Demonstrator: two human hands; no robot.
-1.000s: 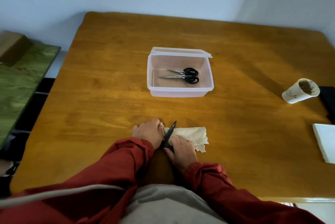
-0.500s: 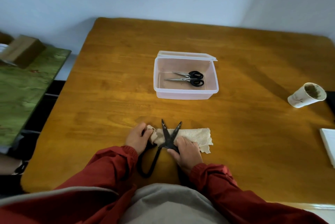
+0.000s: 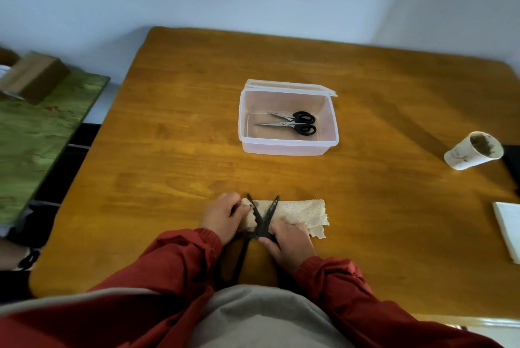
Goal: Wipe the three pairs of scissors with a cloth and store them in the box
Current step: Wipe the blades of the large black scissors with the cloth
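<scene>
Large black scissors (image 3: pixel 263 221) lie with their blades spread apart over a beige cloth (image 3: pixel 302 211) near the table's front edge. My left hand (image 3: pixel 223 218) pinches the cloth's left end against the left blade. My right hand (image 3: pixel 289 243) grips the scissors at the pivot and right handle. One long handle runs back toward my body. Two pairs of black-handled scissors (image 3: pixel 292 122) lie inside the clear plastic box (image 3: pixel 244 128), whose lid hangs open at the back.
A dirty paper cup (image 3: pixel 472 150) lies tipped over at the right on the wooden table (image 3: pixel 168 150). A white pad (image 3: pixel 509 226) sits at the right edge. A green-covered surface (image 3: pixel 36 133) with a brown box (image 3: pixel 36 74) stands off to the left.
The black scissors have gone from nearly closed to blades spread wide over the cloth. My left hand has moved onto the cloth's left end by the left blade.
</scene>
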